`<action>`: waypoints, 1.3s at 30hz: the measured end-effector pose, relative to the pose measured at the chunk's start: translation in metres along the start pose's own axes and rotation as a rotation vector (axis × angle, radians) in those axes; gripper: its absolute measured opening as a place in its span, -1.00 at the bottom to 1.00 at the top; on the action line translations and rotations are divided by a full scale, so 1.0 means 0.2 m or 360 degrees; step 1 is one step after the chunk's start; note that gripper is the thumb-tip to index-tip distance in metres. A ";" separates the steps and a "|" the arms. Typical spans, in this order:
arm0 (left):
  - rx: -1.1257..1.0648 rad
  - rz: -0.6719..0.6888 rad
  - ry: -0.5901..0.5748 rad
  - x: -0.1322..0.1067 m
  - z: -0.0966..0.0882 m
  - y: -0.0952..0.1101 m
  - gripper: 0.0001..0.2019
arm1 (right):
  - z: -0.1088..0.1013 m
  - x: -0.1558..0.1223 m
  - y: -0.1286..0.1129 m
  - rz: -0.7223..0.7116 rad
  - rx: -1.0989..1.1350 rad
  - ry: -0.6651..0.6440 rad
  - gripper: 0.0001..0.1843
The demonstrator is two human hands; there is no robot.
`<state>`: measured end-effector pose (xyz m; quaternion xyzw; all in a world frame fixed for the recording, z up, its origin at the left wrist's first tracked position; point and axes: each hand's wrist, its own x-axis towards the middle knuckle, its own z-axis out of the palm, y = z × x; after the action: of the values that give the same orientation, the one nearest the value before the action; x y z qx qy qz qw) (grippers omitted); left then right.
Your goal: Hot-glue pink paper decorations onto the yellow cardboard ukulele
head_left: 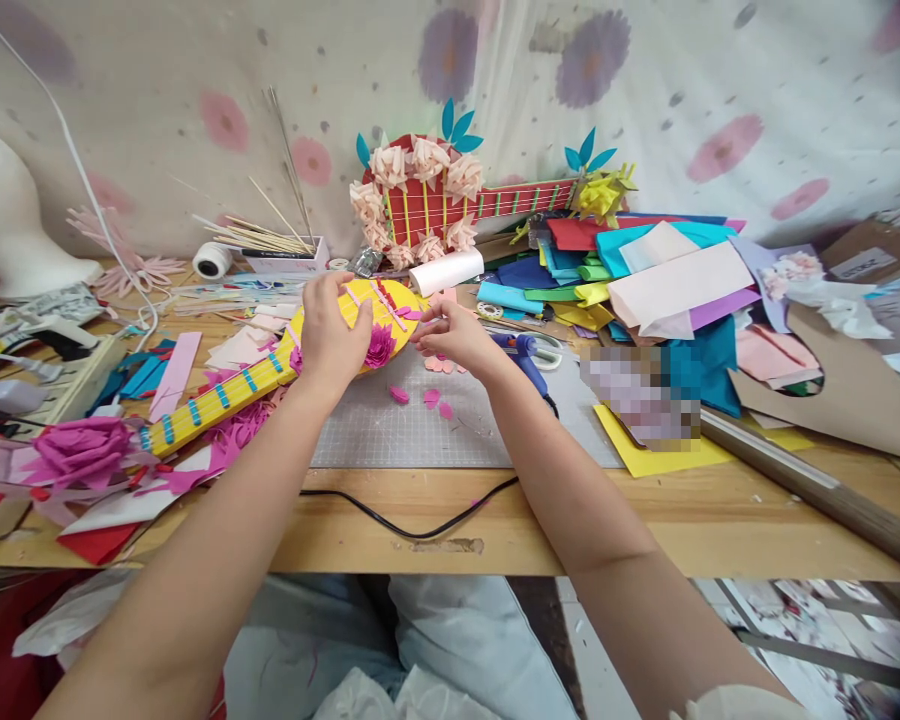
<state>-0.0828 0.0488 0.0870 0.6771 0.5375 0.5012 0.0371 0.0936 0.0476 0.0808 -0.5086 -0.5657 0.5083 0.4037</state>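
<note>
A yellow paper guitar (345,318) lies slanted across the left of the desk, with teal bands on its neck, pale strings and magenta paper flowers on its body. My left hand (331,330) lies over the body, thumb on the front and fingers toward the far edge, holding it. At the body's right end, my right hand (454,335) has its fingertips closed round a small magenta paper petal (409,313). A magenta paper flower (379,346) sits between my hands. Loose magenta petals (431,398) lie on the grey cutting mat (375,425) below.
A blue glue gun (529,360) lies right of my right hand beside white-handled scissors (549,352). Its black cable (420,535) loops over the desk's front edge. Behind stands a red flower-trimmed paper guitar (435,200). Coloured paper (679,285) is piled at right; a power strip (82,380) lies left.
</note>
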 end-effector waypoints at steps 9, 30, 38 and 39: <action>-0.0216 0.0686 -0.0141 -0.19 0.12 0.19 -0.82 | -0.20 -0.13 0.22 -0.0125 -0.0588 -0.0035 -0.87; 0.0016 -0.0171 -0.0283 -0.47 0.13 0.05 -0.84 | -0.29 -0.26 0.30 0.0073 -0.0744 -0.0129 -0.78; -0.0323 -0.0029 0.1011 -0.32 -0.02 -0.11 -0.85 | 0.18 -0.10 0.22 -0.0049 -0.0916 0.0182 -0.74; -0.0325 -0.0049 0.1086 -0.30 -0.04 -0.14 -0.86 | 0.23 -0.08 0.21 -0.0053 -0.0985 0.0179 -0.71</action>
<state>-0.1033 0.0104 0.0365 0.4553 0.4762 0.7491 -0.0694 0.0591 0.0231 0.0332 -0.6254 -0.6786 0.2763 0.2684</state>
